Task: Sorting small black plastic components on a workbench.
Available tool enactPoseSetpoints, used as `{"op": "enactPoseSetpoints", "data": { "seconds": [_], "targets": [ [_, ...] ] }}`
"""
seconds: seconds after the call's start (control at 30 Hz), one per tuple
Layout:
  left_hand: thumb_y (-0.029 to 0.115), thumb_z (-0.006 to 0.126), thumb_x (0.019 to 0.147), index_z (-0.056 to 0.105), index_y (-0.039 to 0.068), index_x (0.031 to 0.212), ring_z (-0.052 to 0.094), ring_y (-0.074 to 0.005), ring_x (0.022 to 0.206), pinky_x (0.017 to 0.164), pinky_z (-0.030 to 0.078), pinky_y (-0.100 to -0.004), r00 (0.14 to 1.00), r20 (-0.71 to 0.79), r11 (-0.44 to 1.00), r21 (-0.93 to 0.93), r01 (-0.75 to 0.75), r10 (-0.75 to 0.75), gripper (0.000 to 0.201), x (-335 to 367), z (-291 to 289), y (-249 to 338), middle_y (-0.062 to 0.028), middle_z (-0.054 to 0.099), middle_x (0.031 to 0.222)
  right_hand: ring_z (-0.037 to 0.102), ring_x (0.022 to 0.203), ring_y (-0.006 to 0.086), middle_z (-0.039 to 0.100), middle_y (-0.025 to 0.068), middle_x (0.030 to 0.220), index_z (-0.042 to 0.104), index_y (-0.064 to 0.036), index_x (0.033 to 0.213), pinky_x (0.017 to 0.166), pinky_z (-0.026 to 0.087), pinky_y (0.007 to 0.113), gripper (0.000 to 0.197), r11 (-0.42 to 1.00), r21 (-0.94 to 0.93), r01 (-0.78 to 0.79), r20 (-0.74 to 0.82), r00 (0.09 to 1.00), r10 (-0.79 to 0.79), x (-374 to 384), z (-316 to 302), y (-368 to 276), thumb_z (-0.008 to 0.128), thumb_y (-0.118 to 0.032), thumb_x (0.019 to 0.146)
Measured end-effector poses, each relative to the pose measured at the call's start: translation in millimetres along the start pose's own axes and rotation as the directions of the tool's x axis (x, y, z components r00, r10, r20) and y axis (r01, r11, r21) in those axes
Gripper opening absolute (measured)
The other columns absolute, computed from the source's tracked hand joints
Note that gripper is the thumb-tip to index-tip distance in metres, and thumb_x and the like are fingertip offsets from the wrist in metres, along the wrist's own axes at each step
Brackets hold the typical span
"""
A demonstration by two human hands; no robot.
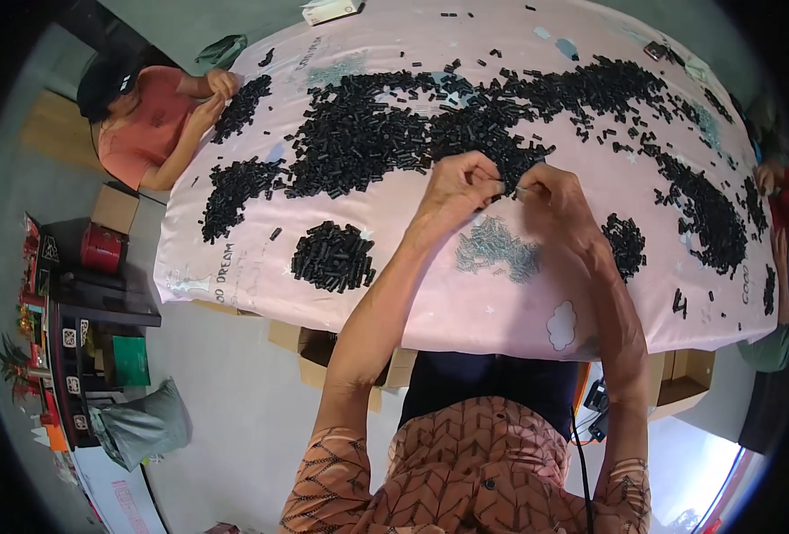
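Note:
My left hand (464, 189) and my right hand (556, 194) face each other above the pink cloth, both closed in a fingertip pinch with a small gap between them. What they pinch is too small to make out. Just beyond my fingers spreads a large heap of short black cylindrical pieces (359, 133). Nearer to me, below my hands, lies a loose pile of thin, silvery pin-like pieces (498, 251). A rounded pile of black pieces (332, 258) sits left of my left forearm. Beside my right forearm is a smaller black pile (626, 247).
The pink patterned tablecloth (430, 307) covers the whole table. At the far left a person (149, 125) handles black pieces; another person's arm (772, 182) shows at the right edge. Cardboard boxes (683, 378) stand under the table. A grey-green sack (145, 425) rests at lower left.

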State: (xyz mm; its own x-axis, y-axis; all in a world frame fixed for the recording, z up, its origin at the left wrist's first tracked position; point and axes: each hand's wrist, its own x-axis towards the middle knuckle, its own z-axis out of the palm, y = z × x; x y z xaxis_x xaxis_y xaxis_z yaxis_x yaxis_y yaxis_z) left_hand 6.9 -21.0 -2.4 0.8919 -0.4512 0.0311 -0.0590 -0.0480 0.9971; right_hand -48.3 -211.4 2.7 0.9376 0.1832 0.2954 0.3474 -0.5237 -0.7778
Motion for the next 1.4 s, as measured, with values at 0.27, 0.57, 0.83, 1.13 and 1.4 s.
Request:
{"op": "enactPoseSetpoints", "data": {
  "seconds": [0.27,0.57,0.83,1.13,1.4],
  "targets": [
    [-0.002,0.065,0.082,0.066,-0.004,0.097,0.057,-0.0070,0.061,0.053,0.047,-0.0207,0.994,0.058,0.994,0.055,0.091,-0.094,0.016,-13.3,-13.9,-4.1,-0.0032,0.064,0.074,0.049,0.058,0.0088,0.057,0.0032,0.065,0.058,0.0001,0.080,0.054,0.041,0.024,0.007,0.997,0.047,0.055,-0.072,0.996,-0.051,6.5,22.6,-7.7,0.063,0.006,0.079],
    [-0.005,0.064,0.079,0.068,-0.002,0.091,0.054,-0.0066,0.056,0.050,0.043,-0.0225,0.999,0.003,0.971,0.237,-0.037,0.038,0.013,-23.5,-3.7,10.4,-0.0033,0.062,0.065,0.052,0.058,0.0077,0.061,0.0038,0.067,0.062,0.0012,0.078,0.054,0.042,0.022,0.006,0.866,0.470,-0.171,0.057,0.985,0.164,9.5,20.3,-9.7,0.064,0.003,0.084],
    [-0.002,0.065,0.076,0.068,-0.001,0.082,0.050,-0.0066,0.052,0.046,0.039,-0.0240,0.992,-0.001,0.974,0.194,-0.120,0.123,0.007,-12.4,6.2,3.7,-0.0026,0.057,0.059,0.061,0.060,0.0135,0.064,0.0081,0.070,0.068,0.0029,0.085,0.056,0.051,0.025,0.011,0.811,0.496,-0.309,0.165,0.951,0.262,5.4,-2.1,-7.1,0.060,-0.003,0.088],
    [-0.006,0.064,0.079,0.067,-0.001,0.083,0.052,-0.0055,0.055,0.047,0.040,-0.0216,0.996,0.008,0.976,0.196,-0.093,0.094,0.007,-9.2,5.9,0.4,-0.0022,0.059,0.063,0.061,0.061,0.0134,0.064,0.0070,0.071,0.067,0.0026,0.087,0.059,0.052,0.026,0.012,0.816,0.466,-0.342,0.218,0.938,0.268,4.3,-7.0,-11.7,0.062,-0.008,0.087],
    [-0.005,0.063,0.073,0.068,0.001,0.081,0.057,-0.0151,0.056,0.049,0.043,-0.0289,0.905,-0.031,0.859,0.329,-0.392,0.425,0.011,-12.5,10.5,6.6,-0.0073,0.061,0.068,0.059,0.058,0.0130,0.061,0.0076,0.066,0.066,0.0034,0.082,0.054,0.051,0.025,0.010,0.732,0.596,-0.329,0.165,0.943,0.289,5.4,0.3,-9.5,0.066,-0.007,0.084]
  ]
}}
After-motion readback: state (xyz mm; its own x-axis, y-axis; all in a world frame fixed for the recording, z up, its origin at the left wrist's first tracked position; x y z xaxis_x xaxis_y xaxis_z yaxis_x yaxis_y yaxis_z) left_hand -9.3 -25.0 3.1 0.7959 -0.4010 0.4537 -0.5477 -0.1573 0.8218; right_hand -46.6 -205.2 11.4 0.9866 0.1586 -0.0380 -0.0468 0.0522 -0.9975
